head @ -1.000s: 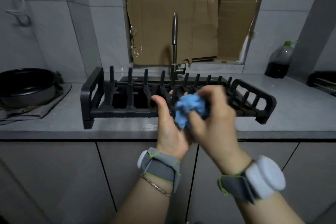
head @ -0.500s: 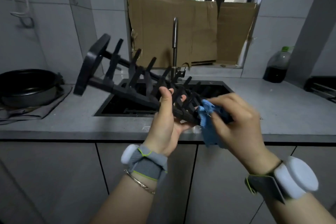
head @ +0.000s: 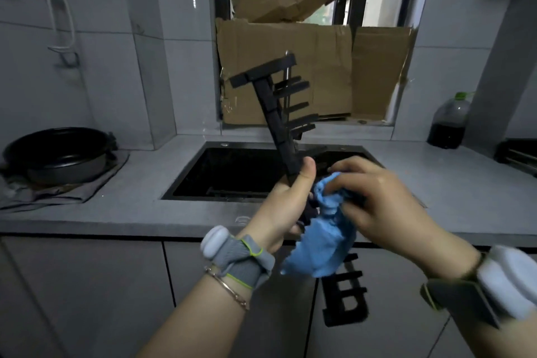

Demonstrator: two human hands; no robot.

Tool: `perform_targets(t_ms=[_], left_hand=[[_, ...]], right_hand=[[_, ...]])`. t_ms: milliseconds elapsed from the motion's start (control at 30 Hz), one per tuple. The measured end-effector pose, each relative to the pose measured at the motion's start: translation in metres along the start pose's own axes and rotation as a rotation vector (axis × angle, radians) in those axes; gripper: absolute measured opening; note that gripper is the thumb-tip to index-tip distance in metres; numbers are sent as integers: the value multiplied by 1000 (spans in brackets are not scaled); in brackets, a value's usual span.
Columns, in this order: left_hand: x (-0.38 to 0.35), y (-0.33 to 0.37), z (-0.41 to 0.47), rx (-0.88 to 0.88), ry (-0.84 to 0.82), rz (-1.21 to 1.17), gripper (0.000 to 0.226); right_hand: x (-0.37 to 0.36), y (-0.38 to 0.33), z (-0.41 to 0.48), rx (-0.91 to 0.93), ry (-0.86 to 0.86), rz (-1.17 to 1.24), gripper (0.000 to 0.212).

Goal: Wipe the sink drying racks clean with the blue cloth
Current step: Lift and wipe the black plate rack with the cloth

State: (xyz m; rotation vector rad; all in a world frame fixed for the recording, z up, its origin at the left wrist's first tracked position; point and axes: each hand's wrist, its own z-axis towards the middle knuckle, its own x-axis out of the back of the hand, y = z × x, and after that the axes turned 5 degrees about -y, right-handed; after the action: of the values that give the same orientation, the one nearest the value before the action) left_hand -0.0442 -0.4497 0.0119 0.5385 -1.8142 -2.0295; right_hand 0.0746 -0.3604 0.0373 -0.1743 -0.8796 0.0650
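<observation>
The black drying rack (head: 274, 113) is lifted off the sink and stands almost on end, one end up near the tap, the other end (head: 344, 296) hanging below the counter edge. My left hand (head: 286, 203) grips the rack's side rail at mid-length, thumb up along it. My right hand (head: 374, 197) holds the crumpled blue cloth (head: 322, 244) against the rack just right of the left hand; the cloth's loose end hangs down. The rack's middle is hidden behind both hands and the cloth.
The black sink basin (head: 232, 174) lies uncovered in the grey counter (head: 116, 206). A dark pan (head: 58, 151) sits on a cloth at the left. A bottle of dark liquid (head: 449, 122) stands at the right. Cardboard (head: 319, 67) covers the window behind the tap.
The rack left the sink and swung from flat to tilted to nearly upright in my left hand. My right hand with the cloth stayed on it, now lower along the rack.
</observation>
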Motion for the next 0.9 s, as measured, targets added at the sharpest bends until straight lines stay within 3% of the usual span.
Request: perform_targets(t_ms=[33, 167, 233, 300, 400, 500, 600, 633, 733, 800, 900], left_hand=[[0, 1, 1, 29, -6, 62, 98], [-7, 9, 3, 154, -76, 123, 102], [-16, 12, 3, 206, -97, 152, 100], [-24, 13, 2, 200, -131, 91, 76], [-28, 10, 2, 163, -228, -54, 19], [-24, 4, 0, 120, -281, -96, 24], [-20, -2, 4, 76, -259, -127, 21], [-17, -1, 5, 66, -253, -142, 20], [-10, 7, 10, 54, -229, -243, 19], [-2, 12, 11, 45, -234, -308, 20], [6, 15, 16, 42, -239, -352, 24]], right_hand=[[5, 2, 2, -69, 47, 77, 26], [28, -3, 31, -165, 562, 203, 29], [34, -10, 48, -120, 634, 185, 31], [29, -16, 63, -66, 536, 137, 32], [17, -18, 62, 7, 330, -57, 34], [21, -16, 49, 74, 242, -194, 39], [39, -9, 33, 68, 124, -42, 31], [44, -7, 29, 24, 158, 98, 30], [68, 25, 19, -284, 607, 666, 38], [76, 48, 14, -500, 796, 891, 43], [66, 67, 3, -789, 696, 913, 34]])
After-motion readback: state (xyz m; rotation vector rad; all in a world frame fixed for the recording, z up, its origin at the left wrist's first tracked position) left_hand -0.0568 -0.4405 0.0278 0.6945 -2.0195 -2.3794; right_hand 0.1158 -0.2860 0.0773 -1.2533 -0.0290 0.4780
